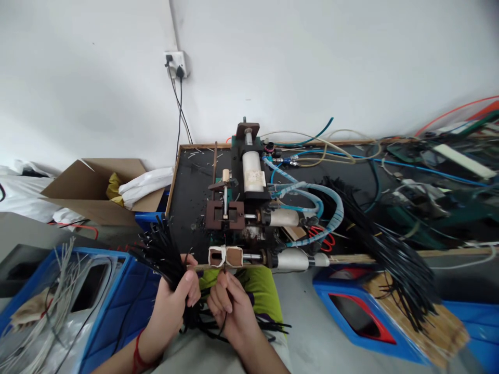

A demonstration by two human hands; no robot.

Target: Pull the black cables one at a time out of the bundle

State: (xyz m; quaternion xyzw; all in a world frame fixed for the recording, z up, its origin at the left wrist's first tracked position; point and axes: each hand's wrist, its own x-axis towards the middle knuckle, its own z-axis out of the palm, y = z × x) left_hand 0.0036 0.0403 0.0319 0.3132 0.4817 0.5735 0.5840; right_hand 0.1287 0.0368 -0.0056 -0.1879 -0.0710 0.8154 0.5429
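Note:
My left hand (177,293) is wrapped round a thick bundle of black cables (158,249), whose cut ends fan out up and to the left. The thumb and fingers of my right hand (230,298) pinch one thin black cable at the front of a pneumatic machine (255,171). The cable's upper end meets the clamp (226,256), a pair of brown blocks with pale wrapping at the table's front edge. Whether the blocks grip it I cannot tell. More black cable lies across my lap beneath both hands.
Another black cable bundle (390,265) hangs over the table's front edge at right. Blue air hoses (331,208) loop beside the machine. A blue crate (105,311) with pale wires stands at left, a cardboard box (97,189) behind it. Blue bins (374,322) stand at lower right.

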